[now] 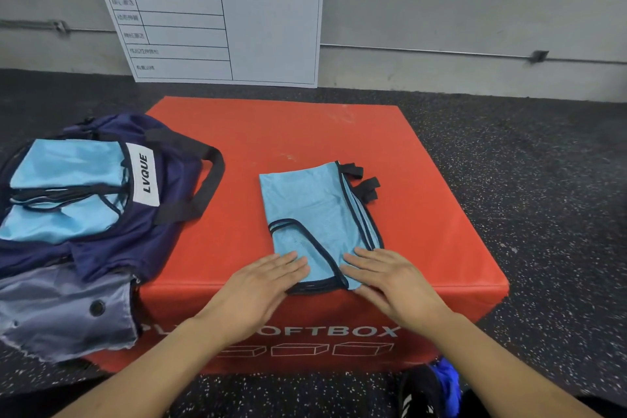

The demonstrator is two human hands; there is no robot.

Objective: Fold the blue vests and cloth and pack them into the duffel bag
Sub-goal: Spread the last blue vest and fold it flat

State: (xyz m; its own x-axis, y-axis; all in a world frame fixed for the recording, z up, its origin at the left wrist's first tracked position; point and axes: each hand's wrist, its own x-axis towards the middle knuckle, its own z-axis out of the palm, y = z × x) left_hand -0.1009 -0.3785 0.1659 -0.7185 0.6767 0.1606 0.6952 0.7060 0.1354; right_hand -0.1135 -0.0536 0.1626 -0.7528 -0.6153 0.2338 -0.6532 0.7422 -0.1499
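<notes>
folded blue vest (315, 210) lying lengthwise away, straps far end, both hands (268, 285) flat

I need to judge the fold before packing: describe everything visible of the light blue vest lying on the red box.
The light blue vest is thin, mesh-like fabric edged in dark binding, with black straps sticking out at its far right corner. It lies flat and folded, several layers showing along the right edge, on the red box near the front edge. The left hand and right hand press flat on its near end.

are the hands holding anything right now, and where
Nothing is gripped: left hand and right hand press flat on the near end of the blue vest.
</notes>
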